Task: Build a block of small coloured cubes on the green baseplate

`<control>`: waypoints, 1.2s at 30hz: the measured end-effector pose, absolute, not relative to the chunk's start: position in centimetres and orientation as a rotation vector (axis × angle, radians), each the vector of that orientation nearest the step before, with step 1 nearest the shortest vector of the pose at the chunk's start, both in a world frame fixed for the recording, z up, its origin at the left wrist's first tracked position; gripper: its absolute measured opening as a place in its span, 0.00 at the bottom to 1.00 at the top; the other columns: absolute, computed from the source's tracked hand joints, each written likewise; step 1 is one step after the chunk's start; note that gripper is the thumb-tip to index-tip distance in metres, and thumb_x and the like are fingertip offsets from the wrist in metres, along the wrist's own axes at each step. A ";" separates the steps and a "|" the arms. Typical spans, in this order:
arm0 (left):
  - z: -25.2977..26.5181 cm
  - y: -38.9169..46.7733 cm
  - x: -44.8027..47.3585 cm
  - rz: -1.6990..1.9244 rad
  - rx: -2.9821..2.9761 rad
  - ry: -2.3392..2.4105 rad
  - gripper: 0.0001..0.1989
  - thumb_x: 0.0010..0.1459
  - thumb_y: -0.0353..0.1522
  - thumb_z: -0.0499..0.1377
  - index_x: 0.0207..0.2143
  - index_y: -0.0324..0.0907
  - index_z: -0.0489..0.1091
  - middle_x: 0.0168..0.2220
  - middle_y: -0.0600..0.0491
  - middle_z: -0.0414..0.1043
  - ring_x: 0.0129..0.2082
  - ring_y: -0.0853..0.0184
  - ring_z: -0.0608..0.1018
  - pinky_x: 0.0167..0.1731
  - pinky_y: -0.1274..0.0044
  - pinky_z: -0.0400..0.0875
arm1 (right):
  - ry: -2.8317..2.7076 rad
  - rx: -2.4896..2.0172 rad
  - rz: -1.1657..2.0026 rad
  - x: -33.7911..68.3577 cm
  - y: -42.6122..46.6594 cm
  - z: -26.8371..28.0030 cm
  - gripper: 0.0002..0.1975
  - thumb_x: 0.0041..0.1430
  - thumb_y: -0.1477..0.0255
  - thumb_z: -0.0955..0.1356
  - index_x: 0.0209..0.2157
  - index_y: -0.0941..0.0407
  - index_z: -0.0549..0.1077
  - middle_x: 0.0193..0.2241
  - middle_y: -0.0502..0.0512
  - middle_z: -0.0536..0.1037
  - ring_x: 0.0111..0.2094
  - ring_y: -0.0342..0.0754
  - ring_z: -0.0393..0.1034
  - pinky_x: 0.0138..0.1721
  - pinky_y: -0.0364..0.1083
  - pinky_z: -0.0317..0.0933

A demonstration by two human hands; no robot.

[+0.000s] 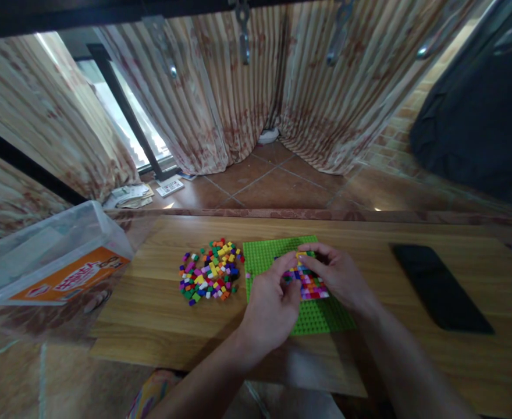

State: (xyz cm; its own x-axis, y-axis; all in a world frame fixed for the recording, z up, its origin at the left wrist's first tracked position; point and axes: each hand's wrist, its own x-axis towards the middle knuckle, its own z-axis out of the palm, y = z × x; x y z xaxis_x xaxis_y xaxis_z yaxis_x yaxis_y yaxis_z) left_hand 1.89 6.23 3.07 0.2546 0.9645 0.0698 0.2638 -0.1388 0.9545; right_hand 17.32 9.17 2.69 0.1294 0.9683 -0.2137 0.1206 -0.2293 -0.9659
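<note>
A green studded baseplate (262, 250) lies on the wooden table, partly covered by both hands. Small toy bricks in many colours form a tight block (310, 285) on it. My left hand (271, 305) is over the plate's left part, its fingers curled at the block's left edge; what they hold, if anything, is hidden. From the right comes my right hand (341, 273), thumb and forefinger closed around a yellow brick (300, 255) at the block's far edge. The fingertips of both hands nearly meet there. A single pink brick (248, 276) sits near the plate's left edge.
A loose pile of small coloured bricks (212, 270) lies left of the baseplate. A black phone-like slab (441, 288) rests on the table's right side. At far left stands a clear plastic box (55, 250) with an orange label. Curtains (238, 87) hang beyond the table.
</note>
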 end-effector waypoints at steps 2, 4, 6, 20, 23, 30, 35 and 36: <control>3.0 6.2 1.6 0.953 1.545 1.106 0.27 0.58 0.24 0.54 0.59 0.45 0.63 0.51 0.49 0.75 0.41 0.67 0.79 0.44 0.74 0.75 | -1.067 -1.525 1.232 17.3 9.2 2.6 0.23 0.38 0.58 0.75 0.36 0.57 0.77 0.21 0.48 0.76 0.21 0.42 0.65 0.24 0.43 0.60; 2.9 6.2 1.5 0.951 1.517 1.067 0.28 0.58 0.24 0.54 0.60 0.46 0.62 0.50 0.49 0.75 0.35 0.69 0.78 0.38 0.76 0.75 | -1.041 -1.512 1.249 17.3 9.2 2.5 0.23 0.37 0.58 0.76 0.36 0.57 0.77 0.22 0.48 0.76 0.21 0.42 0.66 0.24 0.43 0.60; 2.8 6.2 1.3 0.939 1.512 1.043 0.28 0.57 0.24 0.54 0.61 0.47 0.62 0.47 0.50 0.76 0.30 0.72 0.76 0.32 0.79 0.73 | -1.023 -1.500 1.262 17.3 9.2 2.4 0.24 0.37 0.57 0.76 0.36 0.57 0.77 0.23 0.49 0.77 0.22 0.42 0.67 0.24 0.43 0.61; 2.4 6.6 0.9 0.842 1.557 0.988 0.29 0.60 0.26 0.53 0.64 0.45 0.55 0.40 0.49 0.77 0.31 0.70 0.75 0.33 0.78 0.72 | -1.131 -1.483 1.219 17.8 9.4 1.8 0.18 0.46 0.60 0.73 0.37 0.56 0.78 0.33 0.54 0.81 0.30 0.47 0.73 0.32 0.46 0.64; 2.4 6.6 0.9 0.845 1.572 0.990 0.29 0.60 0.26 0.53 0.64 0.45 0.56 0.39 0.50 0.77 0.31 0.69 0.75 0.34 0.78 0.73 | -1.142 -1.496 1.208 17.8 9.5 1.7 0.17 0.47 0.61 0.72 0.37 0.56 0.78 0.33 0.54 0.81 0.30 0.47 0.73 0.33 0.47 0.65; 2.6 6.8 0.8 0.839 1.570 0.995 0.28 0.60 0.26 0.53 0.63 0.44 0.57 0.42 0.49 0.77 0.29 0.71 0.74 0.30 0.80 0.71 | -1.204 -1.509 1.165 17.3 9.5 2.2 0.16 0.47 0.61 0.71 0.35 0.56 0.77 0.34 0.55 0.81 0.32 0.49 0.73 0.34 0.47 0.64; 2.5 7.2 1.0 0.913 1.499 0.973 0.27 0.58 0.24 0.54 0.60 0.44 0.61 0.51 0.47 0.75 0.36 0.70 0.78 0.36 0.78 0.74 | -1.249 -1.542 1.112 17.2 9.2 2.4 0.15 0.49 0.61 0.70 0.35 0.56 0.77 0.31 0.54 0.80 0.31 0.49 0.72 0.32 0.46 0.64; 2.5 7.3 1.0 0.935 1.491 0.971 0.25 0.57 0.24 0.55 0.58 0.43 0.64 0.51 0.47 0.75 0.38 0.69 0.78 0.38 0.77 0.74 | -1.264 -1.544 1.107 17.3 9.2 2.4 0.15 0.49 0.61 0.70 0.35 0.56 0.77 0.31 0.54 0.80 0.31 0.49 0.72 0.32 0.46 0.63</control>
State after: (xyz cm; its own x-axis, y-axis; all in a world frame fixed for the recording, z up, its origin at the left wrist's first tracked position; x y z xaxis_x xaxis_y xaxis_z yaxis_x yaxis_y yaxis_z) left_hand 1.00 7.31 2.51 0.3588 0.9318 0.0548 0.0897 -0.0928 0.9916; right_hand 17.32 9.18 2.40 0.1034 0.9870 -0.1230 0.2520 -0.1456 -0.9567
